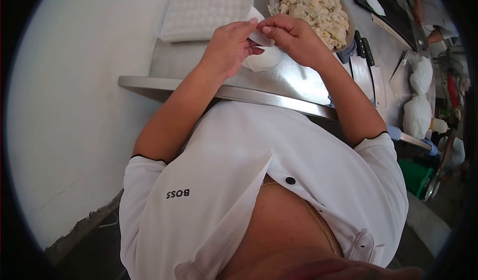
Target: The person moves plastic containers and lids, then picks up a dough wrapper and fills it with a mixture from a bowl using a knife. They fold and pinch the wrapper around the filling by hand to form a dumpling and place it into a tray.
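Here, thin white dough wrapper [259,35] held flat; left hand [226,48], right hand [294,38] grip clamped on edges.

A plain white wall [74,105] stands past the steel surface's [289,78] left edge, cracked low down where it meets the dark floor [92,252].

We wear a white short-sleeved polo shirt [224,160], dark piping [149,158] at its cuffs, dark BOSS lettering [178,193] on the chest, one dark button [290,180], a thin gold chain [321,227]; left hand [228,48] and right hand [295,38] bare.
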